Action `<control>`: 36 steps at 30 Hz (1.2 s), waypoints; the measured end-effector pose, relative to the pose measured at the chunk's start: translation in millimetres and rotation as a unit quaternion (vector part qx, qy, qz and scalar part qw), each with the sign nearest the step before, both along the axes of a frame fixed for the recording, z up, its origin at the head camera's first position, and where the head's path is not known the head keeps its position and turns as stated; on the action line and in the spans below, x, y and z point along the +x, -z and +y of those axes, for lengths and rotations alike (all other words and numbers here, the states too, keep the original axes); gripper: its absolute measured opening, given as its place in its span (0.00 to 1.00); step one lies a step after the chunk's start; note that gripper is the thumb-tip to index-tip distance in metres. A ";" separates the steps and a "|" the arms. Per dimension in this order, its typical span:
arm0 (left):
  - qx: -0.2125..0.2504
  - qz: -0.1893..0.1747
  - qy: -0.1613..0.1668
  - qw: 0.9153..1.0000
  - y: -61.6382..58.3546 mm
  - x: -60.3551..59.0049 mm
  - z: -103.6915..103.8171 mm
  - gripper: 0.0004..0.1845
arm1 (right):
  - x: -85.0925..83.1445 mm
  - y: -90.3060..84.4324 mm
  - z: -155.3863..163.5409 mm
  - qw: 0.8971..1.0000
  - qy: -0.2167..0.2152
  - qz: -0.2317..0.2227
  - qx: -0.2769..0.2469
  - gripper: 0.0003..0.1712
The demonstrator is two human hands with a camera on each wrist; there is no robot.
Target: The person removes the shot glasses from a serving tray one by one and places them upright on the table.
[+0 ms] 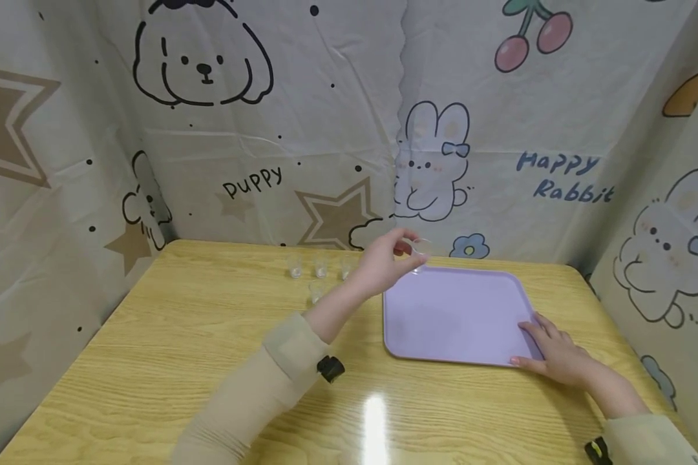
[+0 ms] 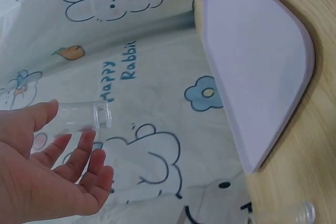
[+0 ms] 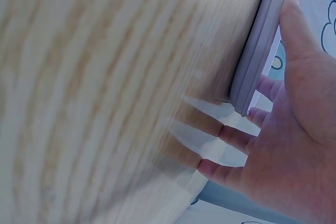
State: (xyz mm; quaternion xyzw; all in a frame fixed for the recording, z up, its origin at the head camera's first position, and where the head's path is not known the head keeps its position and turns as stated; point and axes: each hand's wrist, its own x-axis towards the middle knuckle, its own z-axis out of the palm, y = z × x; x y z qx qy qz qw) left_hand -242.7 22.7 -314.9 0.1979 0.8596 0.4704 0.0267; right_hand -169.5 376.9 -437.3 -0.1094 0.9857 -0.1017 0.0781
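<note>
My left hand pinches a small clear cup between thumb and fingers. It is above the far left corner of a lilac tray. In the left wrist view the cup appears sideways, its thick base beyond the fingertips of the left hand. My right hand rests at the tray's near right corner, its fingers spread. The right wrist view shows the thumb of that hand along the rim of the tray. Nothing lies on the tray.
Several more clear cups stand left of the tray, among them one at the row's left end and one nearer, partly behind my left forearm. Wood-grain table surrounds the tray. A printed cloth hangs behind and at both sides.
</note>
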 end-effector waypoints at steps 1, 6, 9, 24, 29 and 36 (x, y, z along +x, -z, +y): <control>0.001 0.004 -0.002 1.000 -0.8 1.0 -5.8 0.20 | 0.0 0.2 0.1 1.000 0.000 0.000 0.000 0.48; 0.021 0.013 -0.021 0.999 -6.0 7.9 -35.1 0.20 | 0.6 1.4 0.8 1.000 0.000 0.002 0.002 0.48; 0.031 0.019 -0.037 0.999 -9.6 13.0 -51.9 0.21 | 1.2 0.9 1.3 1.000 0.000 0.003 0.003 0.48; 0.012 0.059 -0.122 0.991 17.0 30.7 -126.8 0.22 | 1.2 -2.2 2.0 1.000 -0.003 0.001 -0.003 0.48; -0.003 0.058 -0.149 0.987 37.0 26.5 -153.4 0.23 | 0.6 -0.1 1.0 1.000 -0.007 0.004 0.001 0.48; -0.024 0.040 -0.154 0.987 67.4 12.2 -181.9 0.23 | -1.1 0.7 -0.2 1.000 -0.006 0.006 0.004 0.48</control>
